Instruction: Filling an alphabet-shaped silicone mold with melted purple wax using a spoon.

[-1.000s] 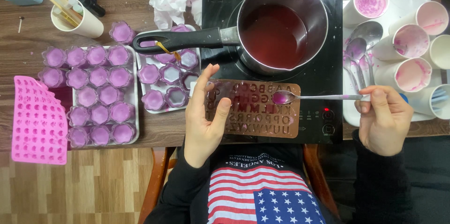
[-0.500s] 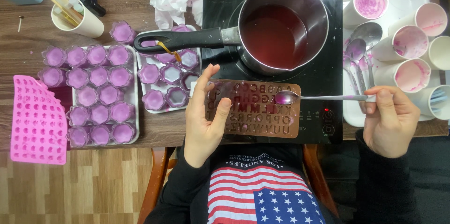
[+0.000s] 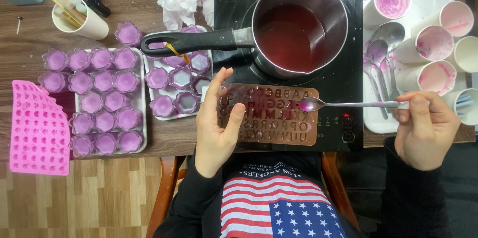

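Two hands: left [image 3: 215, 126] pinning brown letter mould [image 3: 271, 115], right [image 3: 426, 131] pinching spoon [image 3: 343, 104] above its right end.

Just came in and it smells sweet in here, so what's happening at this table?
A person steadies a brown letter mould with the left hand. The right hand holds a spoon of purple liquid over the mould's right end. Behind it, a pan of dark red liquid sits on a black cooktop. To the left are trays of filled purple cups and a pink mould; stained paper cups stand to the right.
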